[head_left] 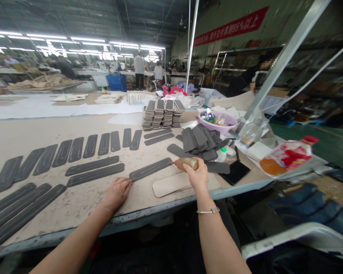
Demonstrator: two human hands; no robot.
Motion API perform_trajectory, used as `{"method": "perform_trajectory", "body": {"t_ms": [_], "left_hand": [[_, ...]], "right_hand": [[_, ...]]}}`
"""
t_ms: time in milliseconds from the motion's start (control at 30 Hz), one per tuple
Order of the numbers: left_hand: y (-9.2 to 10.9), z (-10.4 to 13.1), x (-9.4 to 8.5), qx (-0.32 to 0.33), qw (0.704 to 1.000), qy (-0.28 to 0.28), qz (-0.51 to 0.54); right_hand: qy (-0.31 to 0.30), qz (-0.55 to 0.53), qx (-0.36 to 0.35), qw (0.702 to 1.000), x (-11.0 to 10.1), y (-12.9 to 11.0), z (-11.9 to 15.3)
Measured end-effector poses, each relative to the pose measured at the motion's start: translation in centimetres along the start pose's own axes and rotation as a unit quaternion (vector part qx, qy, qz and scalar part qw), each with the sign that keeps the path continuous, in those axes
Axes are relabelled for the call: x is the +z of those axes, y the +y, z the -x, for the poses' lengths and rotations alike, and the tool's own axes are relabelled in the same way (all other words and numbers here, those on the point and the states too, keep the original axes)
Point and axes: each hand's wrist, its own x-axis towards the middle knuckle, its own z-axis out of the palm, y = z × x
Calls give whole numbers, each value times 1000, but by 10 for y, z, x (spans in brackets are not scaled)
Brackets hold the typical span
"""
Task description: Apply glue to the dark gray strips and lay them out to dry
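My right hand (196, 173) is wrapped round a glue bottle (185, 164) with a red nozzle. The bottle lies nearly level, its tip at the right end of a dark grey strip (151, 169). At the strip's left end, my left hand (118, 193) rests on the table with its fingers close together, fingertips touching the strip's edge; whether they pinch it is hard to tell. Below the bottle lies a pale beige strip (167, 185). Rows of dark grey pieces (92, 167) with shiny lines on them spread to the left.
Stacked pieces (162, 116) stand at the back, beside a loose grey pile (200, 139). Further right are a purple basin (218, 123), a green-capped bottle (221, 154), a black flat object (236, 172) and a large red-capped jug (288, 156). A metal pole (280, 61) rises at right.
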Motion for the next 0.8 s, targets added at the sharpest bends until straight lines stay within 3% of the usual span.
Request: {"method": "perform_trajectory", "body": {"t_ms": [267,467,667,800], "left_hand": [[-4,-21,-13,36,992,-121,-18],[-3,-30,-18,63,987,-144,-31],[2,-29,-17,80,984,-141,-67],[2,-31,-15,77,986,-130,-76]], "right_hand": [[-59,-16,-3,998,11,-7,10],[-95,-56,-24,994,22,-8,18],[-18,7,6,1000,0,-2,3],[19,-22,13,999,0,3,-5]]}}
